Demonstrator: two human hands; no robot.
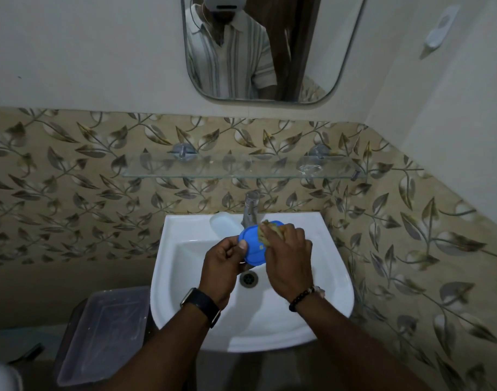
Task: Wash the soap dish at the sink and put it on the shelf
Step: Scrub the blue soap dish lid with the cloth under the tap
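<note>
- Head view: the left hand [224, 259] pinches the rim of the blue soap dish [254, 245], thumb on top, tilting it over the sink [185, 292] so that runoff would fall towards the drain [249, 278].
- The right hand [286, 255] closes around a yellow-green scrub pad [265, 234] and presses it to the dish's upper edge, just in front of the tap [250, 207].
- The glass shelf [213, 167] above is the dish's destination; scrubbing appears unfinished.
</note>
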